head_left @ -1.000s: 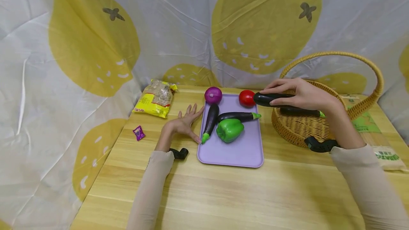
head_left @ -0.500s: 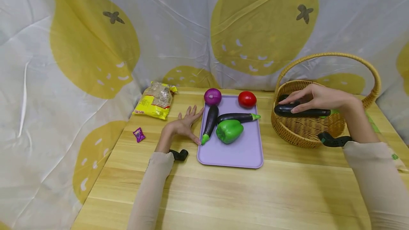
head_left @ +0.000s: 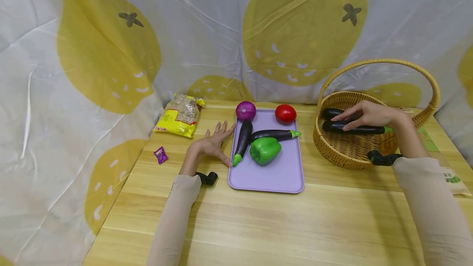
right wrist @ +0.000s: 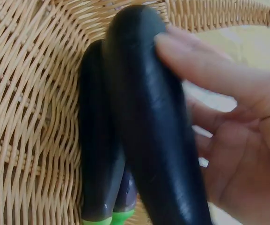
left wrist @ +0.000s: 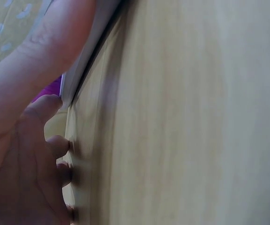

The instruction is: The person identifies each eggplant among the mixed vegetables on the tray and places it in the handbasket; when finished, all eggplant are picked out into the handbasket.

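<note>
My right hand (head_left: 373, 115) pinches a dark eggplant (head_left: 367, 129) between thumb and fingers, low inside the wicker basket (head_left: 338, 153). In the right wrist view the held eggplant (right wrist: 146, 103) lies over another eggplant (right wrist: 95, 140), and the green-capped end of a third eggplant (right wrist: 125, 197) shows beneath. On the left, my left hand (head_left: 211, 144) has its fingers spread on the table, with thumb and forefinger at the left edge of the lilac tray (head_left: 269, 180). That tray bears two eggplants (head_left: 243, 141), a green bell pepper (head_left: 265, 151), a purple onion (head_left: 245, 111) and a tomato (head_left: 285, 114).
A tall handle (head_left: 380, 60) arches over the basket. Left of the tray are a yellow snack bag (head_left: 179, 116) and a small purple wrapped candy (head_left: 160, 155). Behind the basket's right side lies a flat packet (head_left: 452, 180). A lemon-print cloth (head_left: 207, 24) hangs behind the table.
My right hand has carried the eggplant rightward from beside the tomato to over the basket, then lowered it inside. The left hand has stayed in place at the tray.
</note>
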The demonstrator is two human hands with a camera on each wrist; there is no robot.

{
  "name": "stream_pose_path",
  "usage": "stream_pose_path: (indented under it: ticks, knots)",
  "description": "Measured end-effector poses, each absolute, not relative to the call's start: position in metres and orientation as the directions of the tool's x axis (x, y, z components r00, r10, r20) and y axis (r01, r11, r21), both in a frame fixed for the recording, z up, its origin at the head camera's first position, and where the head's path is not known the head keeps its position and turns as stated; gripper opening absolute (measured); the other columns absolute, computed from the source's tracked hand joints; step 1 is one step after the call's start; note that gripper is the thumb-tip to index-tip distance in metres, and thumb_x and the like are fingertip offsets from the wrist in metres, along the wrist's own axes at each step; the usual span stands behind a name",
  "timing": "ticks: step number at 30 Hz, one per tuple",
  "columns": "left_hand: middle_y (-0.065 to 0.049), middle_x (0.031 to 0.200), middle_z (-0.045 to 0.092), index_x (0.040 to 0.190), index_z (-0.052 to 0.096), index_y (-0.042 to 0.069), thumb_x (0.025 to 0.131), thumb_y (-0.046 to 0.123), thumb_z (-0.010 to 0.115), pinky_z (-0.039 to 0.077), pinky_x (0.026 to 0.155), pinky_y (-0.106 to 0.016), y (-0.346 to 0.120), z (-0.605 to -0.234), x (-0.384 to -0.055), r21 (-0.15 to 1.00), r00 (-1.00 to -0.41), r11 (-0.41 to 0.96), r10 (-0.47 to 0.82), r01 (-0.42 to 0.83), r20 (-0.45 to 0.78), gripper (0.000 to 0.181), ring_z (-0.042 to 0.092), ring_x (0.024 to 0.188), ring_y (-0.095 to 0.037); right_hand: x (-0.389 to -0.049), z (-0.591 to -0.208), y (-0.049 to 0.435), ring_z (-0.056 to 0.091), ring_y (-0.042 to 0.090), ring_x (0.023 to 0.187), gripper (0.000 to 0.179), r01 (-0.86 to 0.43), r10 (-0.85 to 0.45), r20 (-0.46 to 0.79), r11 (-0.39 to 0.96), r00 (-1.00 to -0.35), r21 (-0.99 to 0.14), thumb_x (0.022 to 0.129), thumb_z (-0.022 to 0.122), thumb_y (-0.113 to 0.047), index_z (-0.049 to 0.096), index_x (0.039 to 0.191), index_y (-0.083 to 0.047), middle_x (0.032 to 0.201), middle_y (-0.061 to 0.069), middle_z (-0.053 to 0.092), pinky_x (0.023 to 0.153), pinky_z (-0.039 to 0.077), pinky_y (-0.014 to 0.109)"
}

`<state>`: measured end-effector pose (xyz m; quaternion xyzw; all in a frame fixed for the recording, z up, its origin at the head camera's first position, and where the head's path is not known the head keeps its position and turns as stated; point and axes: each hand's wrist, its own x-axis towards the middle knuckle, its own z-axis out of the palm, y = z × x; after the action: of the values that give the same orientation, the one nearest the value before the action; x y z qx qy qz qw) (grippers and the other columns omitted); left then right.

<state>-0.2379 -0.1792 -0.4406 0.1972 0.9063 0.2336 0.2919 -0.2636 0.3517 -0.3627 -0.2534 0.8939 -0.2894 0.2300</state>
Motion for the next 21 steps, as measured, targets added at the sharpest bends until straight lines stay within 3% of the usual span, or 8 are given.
stream_pose_path:
  ticks: [4, 10, 21]
  knots:
    - [-0.011, 0.171, -0.029, 0.167, -0.008, 0.031, 0.071, 0.045, 0.094, -0.023, 0.124, -0.063, -0.179, -0.441, -0.238, 0.532, -0.752, 0.817, 0.492, 0.223, -0.439, 0.141, -0.034, 0.156, -0.031, -0.266, -0.366, 0.351, 0.061, 0.007, 0.12, 0.042, -0.309, -0.578, -0.29, 0.72, -0.763, -0.621, 0.093, 0.078, -0.022, 0.071, 0.134, -0.014, 0.143, 0.021, 0.063, 0.08, 0.054, 0.021]
    - [-0.011, 0.171, -0.029, 0.167, -0.008, 0.031, 0.071, 0.045, 0.094, -0.022, 0.124, -0.063, -0.179, -0.441, -0.239, 0.527, -0.751, 0.82, 0.491, 0.225, -0.443, 0.14, -0.033, 0.156, -0.031, -0.271, -0.366, 0.344, 0.06, 0.041, 0.129, 0.041, -0.33, -0.579, -0.298, 0.736, -0.759, -0.59, 0.092, 0.078, -0.022, 0.072, 0.132, -0.014, 0.142, 0.021, 0.063, 0.084, 0.056, 0.021]
    - [-0.011, 0.171, -0.028, 0.167, -0.006, 0.03, 0.071, 0.044, 0.094, -0.022, 0.124, -0.063, -0.179, -0.441, -0.238, 0.53, -0.756, 0.818, 0.489, 0.224, -0.436, 0.14, -0.033, 0.157, -0.031, -0.277, -0.368, 0.339, 0.059, 0.043, 0.128, 0.042, -0.318, -0.567, -0.322, 0.753, -0.758, -0.576, 0.089, 0.082, -0.021, 0.074, 0.129, -0.012, 0.145, 0.027, 0.059, 0.084, 0.056, 0.022]
